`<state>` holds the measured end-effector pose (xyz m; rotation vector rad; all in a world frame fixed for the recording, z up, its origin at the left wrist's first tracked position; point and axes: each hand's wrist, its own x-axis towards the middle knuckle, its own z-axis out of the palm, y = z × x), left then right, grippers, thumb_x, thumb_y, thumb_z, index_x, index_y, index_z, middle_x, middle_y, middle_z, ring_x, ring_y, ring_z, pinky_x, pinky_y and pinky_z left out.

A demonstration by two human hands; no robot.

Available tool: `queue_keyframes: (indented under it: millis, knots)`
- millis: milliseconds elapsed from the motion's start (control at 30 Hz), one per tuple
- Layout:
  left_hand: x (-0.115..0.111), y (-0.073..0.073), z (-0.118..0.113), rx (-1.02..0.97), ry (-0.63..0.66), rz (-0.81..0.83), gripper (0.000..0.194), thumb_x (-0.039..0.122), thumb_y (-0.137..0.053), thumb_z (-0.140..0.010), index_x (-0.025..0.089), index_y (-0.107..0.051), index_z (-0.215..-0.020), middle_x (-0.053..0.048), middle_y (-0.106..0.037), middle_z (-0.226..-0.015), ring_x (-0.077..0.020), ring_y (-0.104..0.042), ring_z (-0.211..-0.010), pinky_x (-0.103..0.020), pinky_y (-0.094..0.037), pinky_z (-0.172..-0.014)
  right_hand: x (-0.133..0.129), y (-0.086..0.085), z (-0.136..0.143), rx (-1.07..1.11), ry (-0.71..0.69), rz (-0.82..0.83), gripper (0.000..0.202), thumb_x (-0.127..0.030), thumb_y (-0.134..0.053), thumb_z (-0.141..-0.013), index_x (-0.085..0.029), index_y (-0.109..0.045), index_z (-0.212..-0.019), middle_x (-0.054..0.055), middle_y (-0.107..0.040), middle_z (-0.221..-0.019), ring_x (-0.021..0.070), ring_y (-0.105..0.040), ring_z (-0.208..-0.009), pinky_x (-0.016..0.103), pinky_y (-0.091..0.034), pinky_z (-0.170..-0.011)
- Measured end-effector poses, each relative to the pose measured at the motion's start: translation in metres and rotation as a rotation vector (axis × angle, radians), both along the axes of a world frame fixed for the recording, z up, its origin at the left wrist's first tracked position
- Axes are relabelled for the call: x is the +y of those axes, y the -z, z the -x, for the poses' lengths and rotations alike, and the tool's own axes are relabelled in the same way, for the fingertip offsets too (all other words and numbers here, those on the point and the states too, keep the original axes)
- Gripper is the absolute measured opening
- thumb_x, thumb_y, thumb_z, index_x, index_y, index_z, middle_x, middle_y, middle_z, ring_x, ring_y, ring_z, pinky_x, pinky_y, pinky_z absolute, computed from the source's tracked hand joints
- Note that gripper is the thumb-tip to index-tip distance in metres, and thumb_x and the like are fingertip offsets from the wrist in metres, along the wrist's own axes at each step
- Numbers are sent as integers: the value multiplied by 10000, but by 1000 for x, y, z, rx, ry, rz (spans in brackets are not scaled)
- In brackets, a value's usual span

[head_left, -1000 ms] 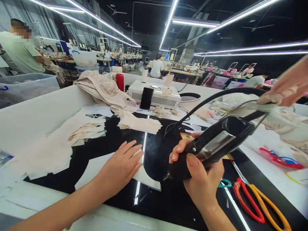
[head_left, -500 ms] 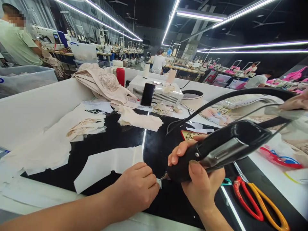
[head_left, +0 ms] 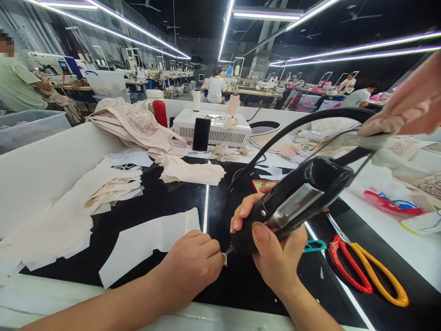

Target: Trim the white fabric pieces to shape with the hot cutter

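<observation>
My right hand (head_left: pixel 277 259) is wrapped round a black hand-held power tool (head_left: pixel 296 202) with a metal lever, a thin metal tip and a thick cable (head_left: pixel 282 138). The tip points down left and meets a small white fabric end (head_left: pixel 225 261) beside my left fingertips. My left hand (head_left: pixel 195 264) is closed in a pinch on that end, its knuckles up. A white cut fabric panel (head_left: pixel 148 241) lies flat on the black board (head_left: pixel 186 197) and runs under my left hand. Whether the small end belongs to that panel is hidden by my fingers.
Beige fabric pieces (head_left: pixel 65 211) are stacked at left, another pile (head_left: pixel 193 171) behind. Scissors (head_left: pixel 365 262) with red and orange handles lie right of my right hand. A phone (head_left: pixel 201 134) leans on a white vented box (head_left: pixel 213 126). A blurred pinkish shape (head_left: pixel 406 101) is near the cable.
The whole view has shifted, so the table things sit a little further left. The tool has turned slightly steeper, its tip still at my left fingertips. Both hands keep their grips.
</observation>
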<state>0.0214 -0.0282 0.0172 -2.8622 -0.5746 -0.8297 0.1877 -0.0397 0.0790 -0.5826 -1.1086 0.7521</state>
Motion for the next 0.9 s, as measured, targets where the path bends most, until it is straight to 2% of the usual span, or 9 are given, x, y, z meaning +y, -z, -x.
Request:
queue_keyframes:
  millis: [133,233,400,900]
  knots:
    - [3,-4,7,-37,-4,95,236,120,-505,-1080,192,-616,-884,24,-591,-778,-171,-543,-682,-337,-422,-666,0,-1,1,-26,27,-11,372,-409,-846,-917,-279,-610,-1174,-33,-687,-850,115,-633,-614,242,-579,-538]
    - [4,-5,10,-50,0,73,211,115,-510,-1079,194,-617,-914,19,-610,-790,-177,-561,-698,-333,-410,-672,1,-1,0,-33,28,-17,339,-411,-838,-922,-279,-615,-1140,-30,-690,-849,118,-643,-626,244,-592,-556]
    - [7,3,9,-11,28,36,151,61,-549,-1036,180,-638,-1009,9,-641,-835,-191,-594,-738,-350,-404,-681,0,-1,0,-17,39,-15,315,-398,-849,-910,-271,-608,-1069,-28,-698,-850,116,-653,-632,235,-597,-567]
    - [9,9,11,0,51,43,198,42,-569,-1025,182,-591,-887,20,-588,-802,-170,-528,-721,-344,-386,-695,2,0,0,-20,55,-17,292,-392,-838,-922,-269,-601,-1040,-34,-691,-846,125,-639,-622,260,-585,-546]
